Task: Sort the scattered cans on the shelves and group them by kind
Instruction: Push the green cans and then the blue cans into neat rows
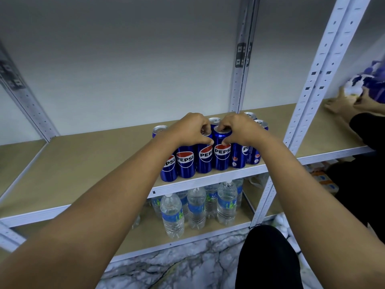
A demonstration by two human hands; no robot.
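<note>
A stockroom: metal shelving (210, 180) (boltless) holding Pepsi cans (185, 161), water bottles (196, 207).

Blurred purple packet (373, 80), edge-cropped

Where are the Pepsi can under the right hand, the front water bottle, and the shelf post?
Pepsi can (222, 155), head view, logo.
Front water bottle (172, 215), head view, label.
Shelf post (325, 55), head view, perforated face.

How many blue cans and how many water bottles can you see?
Blue cans: at least 8, some are hidden
Water bottles: at least 6, some are hidden behind
Total: at least 14
</note>
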